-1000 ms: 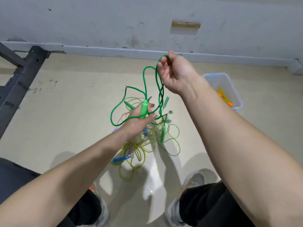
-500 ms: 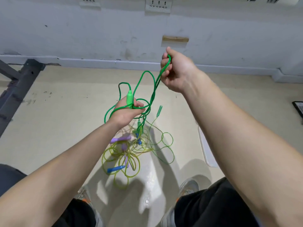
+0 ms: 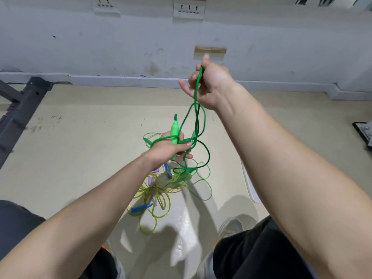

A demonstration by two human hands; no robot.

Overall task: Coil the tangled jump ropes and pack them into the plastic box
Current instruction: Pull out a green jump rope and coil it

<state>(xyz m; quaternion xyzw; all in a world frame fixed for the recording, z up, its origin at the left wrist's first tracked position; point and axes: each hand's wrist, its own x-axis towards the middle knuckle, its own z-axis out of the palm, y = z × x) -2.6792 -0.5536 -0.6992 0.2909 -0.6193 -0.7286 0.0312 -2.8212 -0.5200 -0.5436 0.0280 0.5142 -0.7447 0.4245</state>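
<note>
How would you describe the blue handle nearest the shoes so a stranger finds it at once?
Look at the beige floor between the forearms, where yellow ropes lie tangled. At the tangle's near edge, toward the shoes, lies a blue handle. The other blue handle sits farther off, just below the left hand, and the purple handles lie between them.

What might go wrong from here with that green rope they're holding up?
The green rope hangs in crossed loops between the right hand and left hand; pulling may tighten a knot. Its lower loops reach the yellow rope pile on the floor, so lifting may drag that along.
</note>
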